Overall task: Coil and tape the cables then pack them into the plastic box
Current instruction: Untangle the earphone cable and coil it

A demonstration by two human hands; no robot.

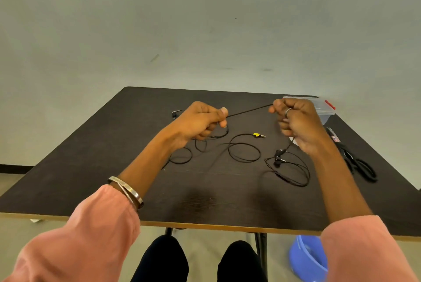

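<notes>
Left hand (200, 119): mine, fisted above the bench, pinching one end of a taut stretch of thin black cable (248, 111). Right hand (296, 122): mine, likewise closed on the other end, ring on one finger.

Bench (91, 163): dark top, pale front edge.

Plastic box (323, 108): clear, red latch, at the far right corner, partly behind my right hand.

Thick black cable (362, 167): coiled loosely along the right edge.

Earphone cable (289, 167): loose loops below my right hand, earbuds in the tangle.

Loose black loops (245, 151): mid-bench, ending in a yellow-collared jack plug (258, 135).

Blue bowl (305, 259): on the floor under the bench's right side.

Bangles (127, 190): on my left wrist.
</notes>
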